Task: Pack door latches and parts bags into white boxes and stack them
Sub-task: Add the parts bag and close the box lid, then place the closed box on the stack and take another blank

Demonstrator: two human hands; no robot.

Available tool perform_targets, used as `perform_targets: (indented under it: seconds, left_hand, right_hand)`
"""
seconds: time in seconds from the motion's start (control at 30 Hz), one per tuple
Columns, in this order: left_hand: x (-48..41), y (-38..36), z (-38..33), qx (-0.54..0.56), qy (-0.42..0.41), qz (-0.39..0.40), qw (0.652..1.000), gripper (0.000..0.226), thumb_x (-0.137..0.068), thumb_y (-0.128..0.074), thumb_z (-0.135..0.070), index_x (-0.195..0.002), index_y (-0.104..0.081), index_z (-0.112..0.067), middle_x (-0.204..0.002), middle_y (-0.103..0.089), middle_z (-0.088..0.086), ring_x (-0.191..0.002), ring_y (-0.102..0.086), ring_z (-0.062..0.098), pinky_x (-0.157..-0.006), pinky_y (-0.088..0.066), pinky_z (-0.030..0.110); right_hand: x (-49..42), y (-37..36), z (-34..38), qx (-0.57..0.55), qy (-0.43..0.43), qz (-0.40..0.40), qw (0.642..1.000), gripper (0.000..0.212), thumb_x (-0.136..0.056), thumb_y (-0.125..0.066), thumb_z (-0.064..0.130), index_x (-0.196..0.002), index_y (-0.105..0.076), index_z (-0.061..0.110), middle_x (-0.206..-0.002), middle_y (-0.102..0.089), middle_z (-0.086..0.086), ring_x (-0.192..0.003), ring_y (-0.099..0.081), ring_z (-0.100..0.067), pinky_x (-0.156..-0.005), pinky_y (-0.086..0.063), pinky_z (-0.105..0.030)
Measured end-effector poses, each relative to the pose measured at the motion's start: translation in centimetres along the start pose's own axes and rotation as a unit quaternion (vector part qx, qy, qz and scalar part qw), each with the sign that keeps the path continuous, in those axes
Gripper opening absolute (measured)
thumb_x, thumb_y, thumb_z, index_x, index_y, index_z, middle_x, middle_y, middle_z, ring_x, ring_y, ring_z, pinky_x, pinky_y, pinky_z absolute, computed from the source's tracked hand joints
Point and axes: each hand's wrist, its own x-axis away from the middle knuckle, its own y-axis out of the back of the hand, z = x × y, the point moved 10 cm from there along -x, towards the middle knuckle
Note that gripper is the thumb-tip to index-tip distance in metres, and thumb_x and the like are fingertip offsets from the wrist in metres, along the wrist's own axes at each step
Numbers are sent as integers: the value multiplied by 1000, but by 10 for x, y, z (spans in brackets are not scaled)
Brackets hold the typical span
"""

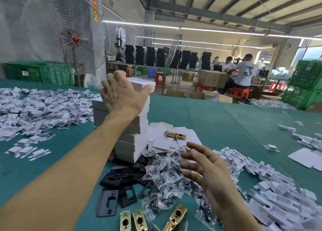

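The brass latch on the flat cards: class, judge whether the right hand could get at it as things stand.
Probably yes: the right hand hovers open near the brass latch, which lies uncovered on the flat cards; nothing stands between.

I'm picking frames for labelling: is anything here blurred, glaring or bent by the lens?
Head view: the right hand is smeared by motion blur, and the left hand on the white box is slightly soft. The strip lights burn out white and the bags glint. The far edge of the table bows from the wide lens.
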Motion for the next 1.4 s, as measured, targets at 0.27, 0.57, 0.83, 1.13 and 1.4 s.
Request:
perform_targets:
  seconds: [0.27,0.57,0.83,1.13,1.4]
  left_hand:
    - [6,-33,29,-94,22,55,994,70,-79,-57,-74,-110,-45,-12,-121,-41,13,-112,-37,31,-94,-32,45]
    - [20,-29,18,-24,1,44,999,94,-72,-77,-58,-143,-28,-21,-139,-31,16,-123,-33,33,-98,-29,46]
    - [165,-11,-9,258,-232,31,938,7,-93,-56,-26,-89,-55,-20,-72,-55,-8,-60,-50,10,-54,-47,30]
    - [221,-111,56,160,7,354,921,16,-90,-65,-37,-80,-52,-35,-62,-55,-10,-56,-50,5,-54,-40,27]
    - [215,-118,71,228,101,335,908,16,-87,-64,-28,-75,-54,-28,-50,-52,-15,-47,-45,4,-51,-36,25]
  right_hand:
    - [-6,6,-11,35,-15,-3,999,17,-98,-57,13,-104,-73,13,-94,-74,-15,-73,-67,-21,-62,-56,-29]
    - [-9,12,-26,69,-44,-20,996,16,-98,-57,13,-101,-73,13,-90,-75,-11,-69,-67,-19,-58,-54,-27]
    - [-14,19,-47,194,-70,-42,978,14,-97,-57,11,-98,-71,16,-86,-71,-10,-58,-62,-11,-47,-42,-22]
    - [-94,6,-26,345,-17,-83,935,21,-93,-49,1,-99,-66,11,-77,-66,-10,-52,-58,-17,-45,-45,-24]
    - [-159,-16,-35,634,61,-58,769,29,-91,-51,19,-116,-66,21,-111,-68,-6,-100,-59,-28,-84,-49,-36]
